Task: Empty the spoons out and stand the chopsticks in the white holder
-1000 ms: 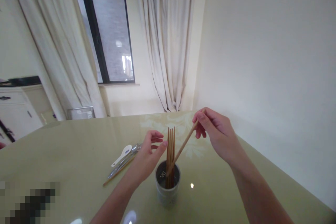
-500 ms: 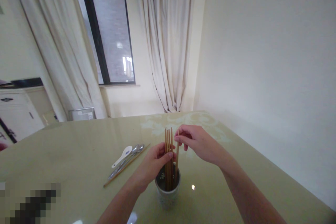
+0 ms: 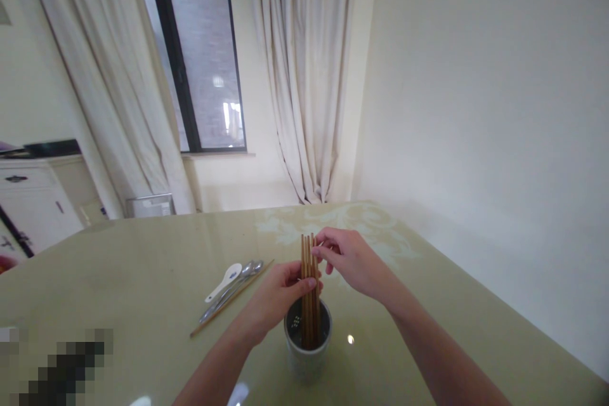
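Note:
Several wooden chopsticks stand upright in a grey-white utensil holder with small holes in its inner base or wall. My left hand is closed around the bundle above the rim, thumb in front. With thumb and fingers, my right hand pinches the top of one chopstick at the bundle's right side; its fingertips are partly hidden. To the left on the table lie a white ceramic spoon, metal spoons and a single chopstick.
The glossy green table reaches toward a curtained window. A white wall runs along the right side. At the far left is a white cabinet; a blurred dark patch covers the lower left.
My right hand has moved left, bringing its chopstick against the bundle in my left hand. The chopstick now stands nearly parallel with the others.

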The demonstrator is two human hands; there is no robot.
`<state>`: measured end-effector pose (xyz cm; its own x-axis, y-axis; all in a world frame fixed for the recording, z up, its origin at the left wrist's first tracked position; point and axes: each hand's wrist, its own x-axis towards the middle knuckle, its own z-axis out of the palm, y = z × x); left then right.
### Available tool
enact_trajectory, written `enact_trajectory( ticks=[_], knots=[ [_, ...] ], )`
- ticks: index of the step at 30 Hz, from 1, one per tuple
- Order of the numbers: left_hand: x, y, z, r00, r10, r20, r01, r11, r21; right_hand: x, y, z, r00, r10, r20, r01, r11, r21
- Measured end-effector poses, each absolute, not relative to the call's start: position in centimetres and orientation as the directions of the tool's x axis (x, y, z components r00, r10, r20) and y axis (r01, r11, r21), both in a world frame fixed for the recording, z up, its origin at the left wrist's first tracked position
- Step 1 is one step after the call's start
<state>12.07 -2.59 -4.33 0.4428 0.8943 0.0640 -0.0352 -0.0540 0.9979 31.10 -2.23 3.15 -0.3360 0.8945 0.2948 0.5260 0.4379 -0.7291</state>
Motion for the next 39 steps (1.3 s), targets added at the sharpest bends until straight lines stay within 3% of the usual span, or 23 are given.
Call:
enact_trajectory(
  ticks=[8,10,12,14,17,19,21,35,37,39],
  knots=[
    [11.7,-2.3,-3.7,0.483,0.873,0.073,-0.018,-0.073,0.997,31.1,-2.1,2.9,-0.337,0.897,0.285,0.571,0.435,-0.696],
    [9.9,-1.7,-3.0,0.463,0.883,0.078,0.054,-0.116,0.992,31.4,-2.0,2.9,-0.339,0.905,0.259,0.595,0.419,-0.686],
    [7.3,-0.9,-2.4,0.341,0.936,0.085,0.239,-0.174,0.955,31.6,-2.0,3.0,-0.340,0.912,0.230,0.626,0.402,-0.669],
    [4.5,-0.1,-2.2,0.172,0.975,0.138,0.542,-0.211,0.813,31.8,-2.1,3.3,-0.329,0.920,0.214,0.665,0.387,-0.639],
    [1.7,0.5,-3.1,0.013,0.997,0.079,0.912,-0.044,0.408,31.9,-2.3,3.6,-0.280,0.927,0.249,0.722,0.374,-0.582],
    [1.4,0.6,-4.1,-0.027,1.000,-0.007,0.980,0.028,0.198,31.8,-2.5,3.8,-0.246,0.923,0.296,0.742,0.376,-0.555],
    [1.9,0.6,-5.1,-0.025,0.998,-0.065,0.993,0.033,0.116,31.7,-2.7,3.9,-0.232,0.913,0.335,0.741,0.389,-0.547],
    [2.8,1.0,-7.7,0.002,0.997,-0.077,0.990,0.008,0.140,31.6,-3.4,4.6,-0.229,0.897,0.378,0.718,0.418,-0.556],
    [3.1,1.0,-7.1,0.076,0.994,-0.083,0.978,-0.057,0.202,31.7,-3.5,4.7,-0.221,0.896,0.384,0.719,0.416,-0.557],
    [3.5,0.7,-5.6,0.173,0.984,-0.039,0.928,-0.150,0.341,31.7,-3.6,4.8,-0.208,0.891,0.403,0.714,0.420,-0.561]
  ],
)
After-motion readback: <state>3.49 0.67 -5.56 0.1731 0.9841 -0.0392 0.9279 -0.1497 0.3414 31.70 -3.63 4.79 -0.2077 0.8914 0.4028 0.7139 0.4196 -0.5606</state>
